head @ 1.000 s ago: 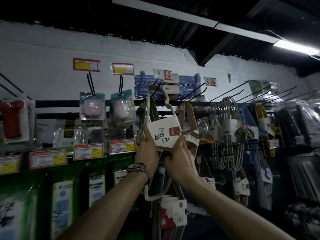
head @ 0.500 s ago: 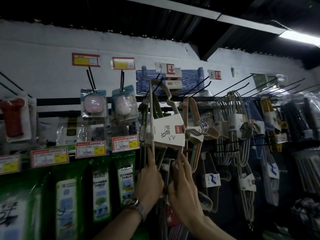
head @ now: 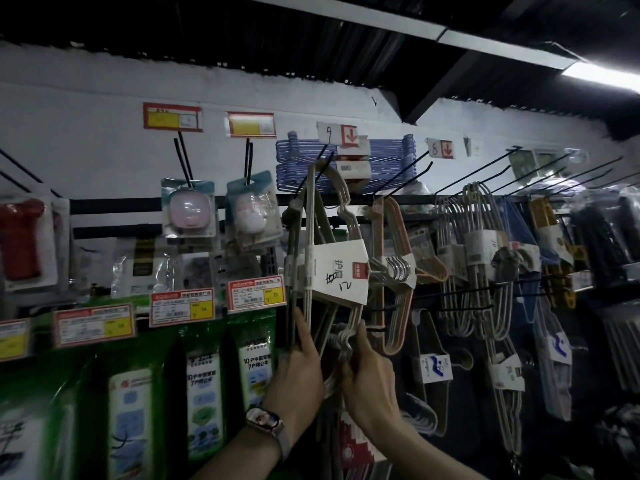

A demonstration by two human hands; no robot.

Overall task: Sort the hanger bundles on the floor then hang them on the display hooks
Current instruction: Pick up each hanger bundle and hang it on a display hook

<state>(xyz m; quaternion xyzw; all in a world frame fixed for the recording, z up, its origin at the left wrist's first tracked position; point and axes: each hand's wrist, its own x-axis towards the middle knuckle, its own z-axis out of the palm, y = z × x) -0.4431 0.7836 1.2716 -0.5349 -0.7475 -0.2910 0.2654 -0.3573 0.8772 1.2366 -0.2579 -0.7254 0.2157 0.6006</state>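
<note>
Beige hanger bundle (head: 341, 271) hangs on a black hook (head: 311, 171) at the wall. My right hand (head: 370, 379) pinches its lower end, and my left hand (head: 299, 372) touches its left edge, grip unclear.

The price tags (head: 256, 294) are too small to read. At six o'clock the left hand (head: 301, 379) and right hand (head: 370, 382) hide the lower end of the hanger bundle (head: 337, 271). The nine o'clock edge cuts a red package (head: 19, 237).
</note>
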